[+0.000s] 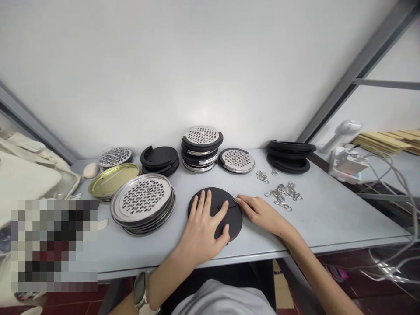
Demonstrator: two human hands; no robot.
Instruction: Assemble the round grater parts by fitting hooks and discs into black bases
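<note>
Left hand point(205, 223) lies flat, fingers spread and unclenched, on the black disc point(215, 214) near the desk's point(324, 218) front edge. Right hand's point(264, 214) fingers pinch a small metal clip point(235, 199) at the disc's right rim.

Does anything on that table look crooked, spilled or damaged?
The stack of black discs at the back right looks askew: its upper pieces sit unevenly over the bottom one. The metal clips lie scattered loosely. No damage shows.
</note>
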